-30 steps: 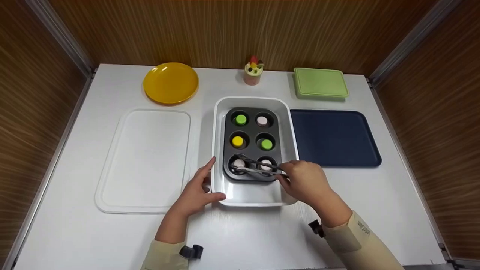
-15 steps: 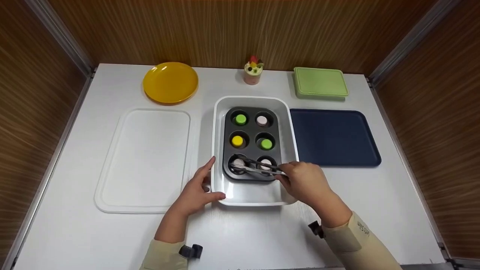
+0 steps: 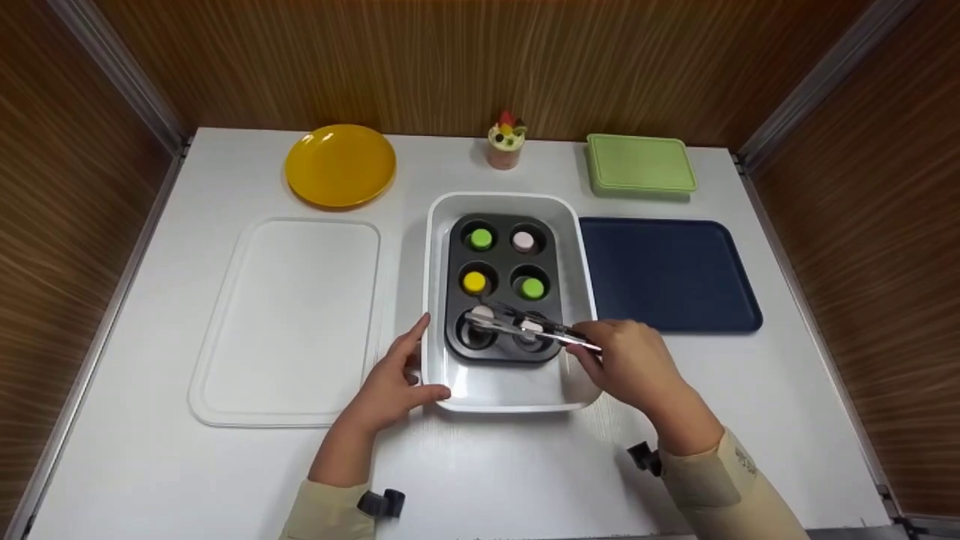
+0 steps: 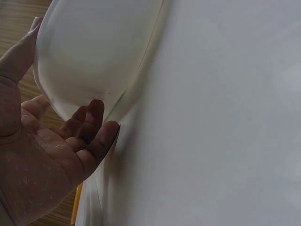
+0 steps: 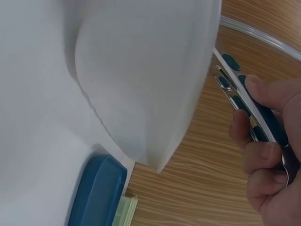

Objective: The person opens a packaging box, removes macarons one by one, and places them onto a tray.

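My right hand grips a pair of metal tongs with dark green inlays on the handles. Between the tongs' tips is a pale pink round piece, at the near left cup of a dark muffin tin. That tin lies inside a deep white bin. My left hand rests against the bin's near left corner, thumb at the rim and fingers along the outer wall. Other cups hold green pieces, a yellow piece and pale pink ones; the tongs partly cover the near right one.
A white lid lies left of the bin, with a yellow plate behind it. To the right are a navy tray and a green lidded box. A fruit-topped dessert cup stands at the back.
The right hand has moved slightly right, and the tongs' tips have risen with the pale pink piece, which now shows higher over its cup. The left hand stays in place.
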Demonstrator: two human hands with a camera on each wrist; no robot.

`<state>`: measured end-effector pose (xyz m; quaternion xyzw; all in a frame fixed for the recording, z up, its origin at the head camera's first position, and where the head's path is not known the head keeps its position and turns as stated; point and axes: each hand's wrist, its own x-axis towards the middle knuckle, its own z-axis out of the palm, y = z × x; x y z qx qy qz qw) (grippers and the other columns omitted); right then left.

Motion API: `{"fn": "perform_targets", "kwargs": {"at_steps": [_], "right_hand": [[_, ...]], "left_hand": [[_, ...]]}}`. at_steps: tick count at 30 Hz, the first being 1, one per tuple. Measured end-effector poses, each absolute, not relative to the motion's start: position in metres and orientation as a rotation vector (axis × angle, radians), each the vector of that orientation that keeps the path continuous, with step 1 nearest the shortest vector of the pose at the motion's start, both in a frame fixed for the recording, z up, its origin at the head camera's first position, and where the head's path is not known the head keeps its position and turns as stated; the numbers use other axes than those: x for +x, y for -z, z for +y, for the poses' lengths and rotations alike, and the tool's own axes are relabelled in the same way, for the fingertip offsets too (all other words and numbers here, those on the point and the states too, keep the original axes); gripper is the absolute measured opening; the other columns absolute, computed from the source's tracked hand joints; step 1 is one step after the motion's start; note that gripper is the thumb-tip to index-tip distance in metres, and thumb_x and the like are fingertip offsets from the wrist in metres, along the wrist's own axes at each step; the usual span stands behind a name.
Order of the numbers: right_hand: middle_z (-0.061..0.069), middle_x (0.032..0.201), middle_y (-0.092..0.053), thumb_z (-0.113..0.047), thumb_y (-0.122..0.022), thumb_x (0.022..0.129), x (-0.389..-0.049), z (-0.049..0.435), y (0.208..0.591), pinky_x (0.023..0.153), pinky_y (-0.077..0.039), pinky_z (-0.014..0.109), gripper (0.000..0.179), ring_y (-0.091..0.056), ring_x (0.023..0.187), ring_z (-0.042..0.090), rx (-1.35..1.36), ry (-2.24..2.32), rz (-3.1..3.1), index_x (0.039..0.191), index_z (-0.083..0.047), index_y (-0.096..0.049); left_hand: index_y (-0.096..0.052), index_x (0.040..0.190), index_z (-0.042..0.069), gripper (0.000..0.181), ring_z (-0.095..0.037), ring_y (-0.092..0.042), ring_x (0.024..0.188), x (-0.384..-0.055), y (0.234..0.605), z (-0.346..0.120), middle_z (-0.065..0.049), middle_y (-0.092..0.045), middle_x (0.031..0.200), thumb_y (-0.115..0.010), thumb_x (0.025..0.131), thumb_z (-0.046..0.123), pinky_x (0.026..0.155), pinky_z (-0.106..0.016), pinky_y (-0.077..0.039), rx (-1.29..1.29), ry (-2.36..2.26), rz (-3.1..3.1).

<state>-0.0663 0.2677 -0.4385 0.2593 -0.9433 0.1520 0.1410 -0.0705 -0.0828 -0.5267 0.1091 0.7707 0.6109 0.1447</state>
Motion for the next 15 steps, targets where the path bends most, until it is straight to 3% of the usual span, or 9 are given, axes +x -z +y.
{"fn": "perform_targets", "kwargs": {"at_steps": [5, 15], "right_hand": [[0.01, 0.088, -0.077, -0.007, -0.084, 0.088, -0.068, 0.276, 0.433, 0.057, -0.053, 0.051, 0.016, -0.069, 0.067, 0.027, 0.708, -0.477, -2.711, 0.103, -0.005, -0.079], [0.017, 0.093, -0.078, -0.006, -0.085, 0.086, -0.075, 0.297, 0.426, 0.058, -0.054, 0.057, 0.022, -0.073, 0.073, 0.037, 0.623, -0.491, -2.598, 0.107, 0.001, -0.078]], "left_hand": [[-0.029, 0.169, 0.014, 0.11, -0.024, -0.053, 0.104, -0.07, 0.527, -0.083, -0.016, -0.053, 0.139, -0.094, 0.08, 0.009, 0.087, -0.036, -0.048, 0.319, -1.757, 2.227], [-0.029, 0.169, 0.013, 0.111, -0.033, -0.06, 0.112, -0.069, 0.526, -0.082, -0.017, -0.05, 0.149, -0.094, 0.08, 0.008, 0.088, -0.037, -0.05, 0.321, -1.772, 2.217]]}}
